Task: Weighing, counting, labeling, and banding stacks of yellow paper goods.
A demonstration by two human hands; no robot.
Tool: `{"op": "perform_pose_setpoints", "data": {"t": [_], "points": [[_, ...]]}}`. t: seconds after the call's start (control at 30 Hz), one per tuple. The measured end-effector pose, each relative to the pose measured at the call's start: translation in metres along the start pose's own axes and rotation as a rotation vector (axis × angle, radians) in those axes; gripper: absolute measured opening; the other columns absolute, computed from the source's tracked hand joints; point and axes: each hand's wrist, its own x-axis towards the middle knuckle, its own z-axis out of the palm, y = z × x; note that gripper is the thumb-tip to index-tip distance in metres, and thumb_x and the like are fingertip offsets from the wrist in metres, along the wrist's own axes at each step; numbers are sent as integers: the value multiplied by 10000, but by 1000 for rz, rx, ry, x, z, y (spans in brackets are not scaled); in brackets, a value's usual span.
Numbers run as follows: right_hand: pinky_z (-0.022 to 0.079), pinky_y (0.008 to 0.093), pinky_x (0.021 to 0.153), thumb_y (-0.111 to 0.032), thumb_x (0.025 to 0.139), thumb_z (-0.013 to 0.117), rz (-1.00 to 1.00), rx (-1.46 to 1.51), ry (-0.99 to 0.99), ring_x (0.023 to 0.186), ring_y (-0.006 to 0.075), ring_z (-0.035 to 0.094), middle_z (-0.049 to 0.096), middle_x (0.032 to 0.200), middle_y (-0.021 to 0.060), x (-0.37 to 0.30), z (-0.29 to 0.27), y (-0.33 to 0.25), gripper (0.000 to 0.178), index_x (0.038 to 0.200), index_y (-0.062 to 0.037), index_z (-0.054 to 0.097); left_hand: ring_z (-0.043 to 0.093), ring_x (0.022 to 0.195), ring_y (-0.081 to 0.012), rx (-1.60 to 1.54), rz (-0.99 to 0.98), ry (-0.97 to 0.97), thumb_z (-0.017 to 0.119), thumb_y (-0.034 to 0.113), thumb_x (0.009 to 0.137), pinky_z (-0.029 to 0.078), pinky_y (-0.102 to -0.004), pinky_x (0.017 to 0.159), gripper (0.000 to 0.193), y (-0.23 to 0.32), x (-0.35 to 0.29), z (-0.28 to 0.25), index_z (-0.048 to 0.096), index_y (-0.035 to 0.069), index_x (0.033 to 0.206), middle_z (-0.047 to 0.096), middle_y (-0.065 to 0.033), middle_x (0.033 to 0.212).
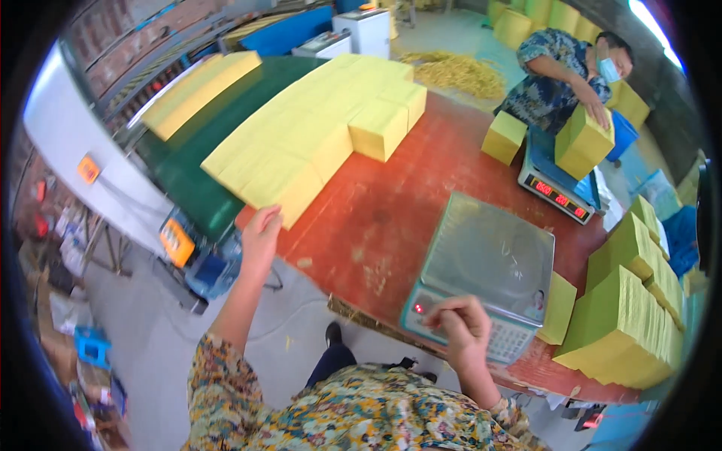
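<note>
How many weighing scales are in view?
2: the nearer scale by the person's right hand; the farther scale near the co-worker, under a yellow stack.

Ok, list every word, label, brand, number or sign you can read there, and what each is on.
I don't copy out writing or numbers, but here is where they stand.
Far scale: red lit digits on its display.
Near scale: red lights beside the right hand; keypad marks too small to read.
Upper orange panel, lower orange panel: marks too blurred to read.
</note>
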Motion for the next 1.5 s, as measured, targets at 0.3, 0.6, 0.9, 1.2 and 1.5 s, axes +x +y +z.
{"op": "perform_pose_setpoints", "data": {"t": [0.3,0.6,0.9,1.2,1.5], "points": [[507,280,775,-34,913,594,-141,-381,-285,869,123,621,659,946,64,195,139,19,133,1043,-17,619,657,1004,-189,-112,116,-395,573,175,956,514,-305,858,257,5,133,34,643,-24,1104,690,-108,1074],[497,413,910,-260,898,607,-432,-1016,126,1074,333,625,642,1164,183,492,86,74,370,1199,-45,585,442,1302,-366,657,721,-440,581,316,918,325,-494,1097,461,15,281,200,578,-38,1213,523,-225,1339],[450,513,929,-433,947,478,-218,-1424,168,1144,350,578,628,1199,170,693,82,111,480,1160,-17,586,346,1372,-397,795,750,-533,544,435,927,219,-476,1165,738,-15,327,289,385,-133,1371,400,-305,1427],[401,591,977,-447,975,332,11,-1536,37,1222,346,536,582,1291,148,679,52,133,500,1201,-72,572,342,1371,-389,790,654,-594,540,454,910,236,-456,1163,774,3,310,295,386,-159,1357,402,-314,1417],[393,593,998,-490,975,329,264,-1609,107,1252,348,513,535,1348,153,569,-17,121,526,1260,-92,523,369,1326,-442,442,718,-632,575,439,876,281,-484,1128,784,8,208,275,398,-177,1329,418,-342,1371]]}}
